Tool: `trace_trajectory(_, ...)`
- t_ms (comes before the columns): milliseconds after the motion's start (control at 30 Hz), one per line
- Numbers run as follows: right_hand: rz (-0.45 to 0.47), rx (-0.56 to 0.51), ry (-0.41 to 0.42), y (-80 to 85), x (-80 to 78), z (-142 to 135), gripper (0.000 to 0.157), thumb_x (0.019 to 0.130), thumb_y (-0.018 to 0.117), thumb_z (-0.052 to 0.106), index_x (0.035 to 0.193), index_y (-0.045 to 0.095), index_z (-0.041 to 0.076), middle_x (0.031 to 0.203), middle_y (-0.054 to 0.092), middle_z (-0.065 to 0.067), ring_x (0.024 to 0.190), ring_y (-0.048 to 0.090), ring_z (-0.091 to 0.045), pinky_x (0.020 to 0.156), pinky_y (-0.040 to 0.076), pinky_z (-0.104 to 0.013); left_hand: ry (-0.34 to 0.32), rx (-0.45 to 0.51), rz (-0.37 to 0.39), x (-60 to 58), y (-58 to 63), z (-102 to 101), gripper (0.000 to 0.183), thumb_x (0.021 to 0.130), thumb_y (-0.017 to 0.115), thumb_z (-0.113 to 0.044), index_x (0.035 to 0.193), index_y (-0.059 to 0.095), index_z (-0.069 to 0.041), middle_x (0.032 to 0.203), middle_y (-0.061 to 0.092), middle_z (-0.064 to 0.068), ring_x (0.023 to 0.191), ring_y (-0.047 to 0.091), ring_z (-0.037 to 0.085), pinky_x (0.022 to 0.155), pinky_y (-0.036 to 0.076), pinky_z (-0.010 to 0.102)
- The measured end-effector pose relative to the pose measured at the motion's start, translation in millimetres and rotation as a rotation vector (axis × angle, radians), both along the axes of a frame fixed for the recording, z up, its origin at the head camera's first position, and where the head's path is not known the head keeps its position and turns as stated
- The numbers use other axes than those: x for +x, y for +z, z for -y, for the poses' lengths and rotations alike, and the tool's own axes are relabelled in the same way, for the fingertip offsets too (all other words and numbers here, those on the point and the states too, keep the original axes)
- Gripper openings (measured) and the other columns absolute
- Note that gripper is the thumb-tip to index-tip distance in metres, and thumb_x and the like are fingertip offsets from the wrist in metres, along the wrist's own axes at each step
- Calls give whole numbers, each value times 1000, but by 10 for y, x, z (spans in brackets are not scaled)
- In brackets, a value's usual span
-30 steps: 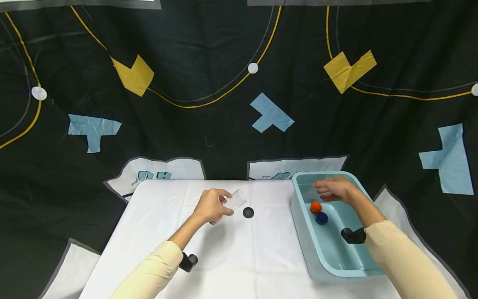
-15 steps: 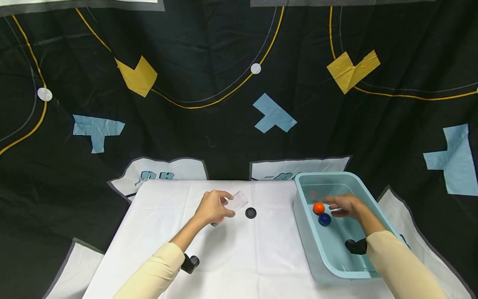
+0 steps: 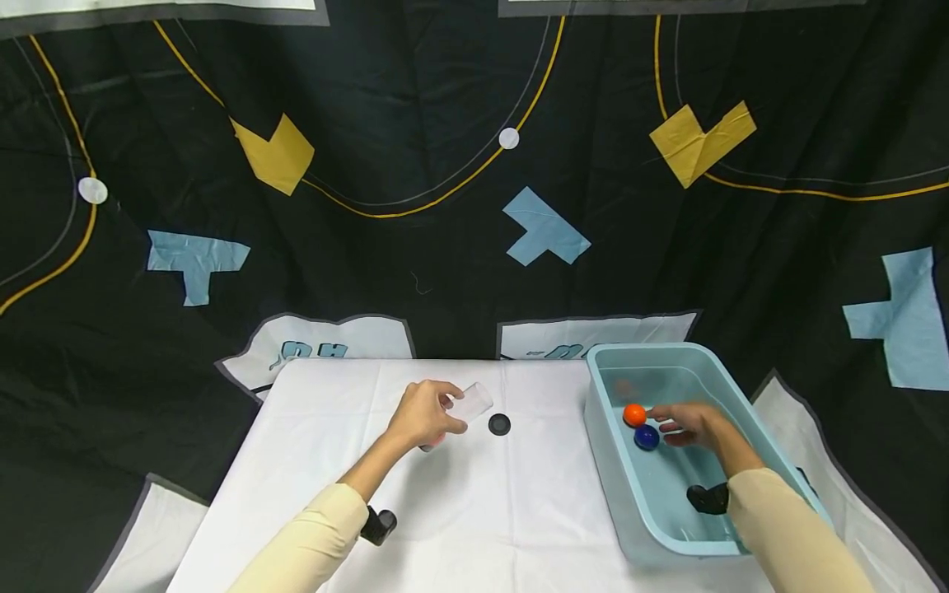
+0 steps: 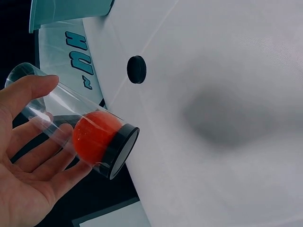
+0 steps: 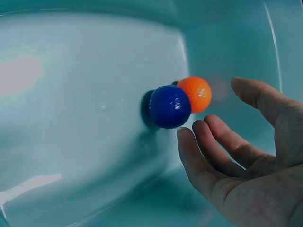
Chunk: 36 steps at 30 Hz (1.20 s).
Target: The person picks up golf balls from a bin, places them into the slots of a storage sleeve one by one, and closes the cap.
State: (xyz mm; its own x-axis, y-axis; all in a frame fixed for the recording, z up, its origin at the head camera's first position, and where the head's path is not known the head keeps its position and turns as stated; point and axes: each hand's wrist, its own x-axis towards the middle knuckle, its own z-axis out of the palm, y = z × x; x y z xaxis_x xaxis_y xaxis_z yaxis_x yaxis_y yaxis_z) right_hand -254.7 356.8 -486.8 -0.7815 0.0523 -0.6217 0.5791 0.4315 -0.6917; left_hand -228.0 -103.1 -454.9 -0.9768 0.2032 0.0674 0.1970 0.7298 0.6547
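My left hand [image 3: 424,413] grips a clear plastic tube [image 4: 66,101] by its sides, held tilted above the table. Inside it a red-orange ball [image 4: 97,137] lies at the lower end, which a black cap [image 4: 120,151] closes. A loose black cap [image 3: 500,424] lies on the tablecloth just right of the tube. My right hand [image 3: 693,427] reaches into the light blue bin [image 3: 610,478], fingers spread and thumb apart, holding nothing. Right by its fingertips, an orange ball [image 5: 195,93] and a dark blue ball [image 5: 169,107] sit together on the bin floor.
The bin stands at the right side of the table, its walls rising around my right hand. White cloth [image 3: 445,511] covers the table. Behind it hangs a black backdrop [image 3: 415,272] with blue and yellow patches.
My right hand has moved down and towards the near side of the bin, closer beside the two balls. My left hand keeps holding the tube in nearly the same place.
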Motion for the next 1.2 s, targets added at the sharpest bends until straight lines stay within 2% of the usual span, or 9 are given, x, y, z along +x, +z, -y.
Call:
trace_trajectory(167, 27, 3, -16, -84, 9, -54, 64, 99, 62, 27, 141, 39, -16, 136, 49, -38, 106, 63, -35, 95, 57, -39, -16, 2, -13, -4, -15, 7, 42, 65, 90, -15, 104, 78, -9, 92, 76, 13, 83, 70, 20, 71, 57, 34)
trace_trajectory(433, 47, -29, -57, -178, -28, -74, 66, 99, 63, 27, 141, 37, -16, 137, 48, -38, 114, 60, -40, 98, 56, -39, -5, -5, -12, -4, -6, 21, 41, 66, 91, -16, 105, 78, -10, 93, 76, 12, 85, 70, 20, 72, 57, 35)
trace_trajectory(667, 93, -10, -112, -234, -64, -45, 62, 99, 62, 24, 139, 38, -17, 119, 57, -32, 92, 65, -26, 88, 59, -30, -1, 1, -13, 3, -2, 36, 42, 65, 91, -15, 104, 78, -10, 93, 76, 13, 84, 70, 20, 71, 57, 34)
trace_trajectory(900, 90, 3, -164, -331, -97, -21, 59, 98, 65, 23, 134, 42, -17, 109, 61, -28, 89, 65, -26, 84, 60, -30, 14, -7, 2, 20, -18, 51, 43, 65, 91, -15, 105, 78, -9, 92, 76, 11, 85, 70, 21, 73, 57, 35)
trace_trajectory(1200, 110, -51, -162, -360, -88, -49, 57, 98, 65, 22, 132, 40, -15, 105, 61, -25, 85, 65, -25, 88, 59, -31, 16, -12, 0, 1, -13, 59, 43, 66, 91, -15, 106, 78, -9, 94, 76, 13, 85, 71, 22, 71, 57, 34)
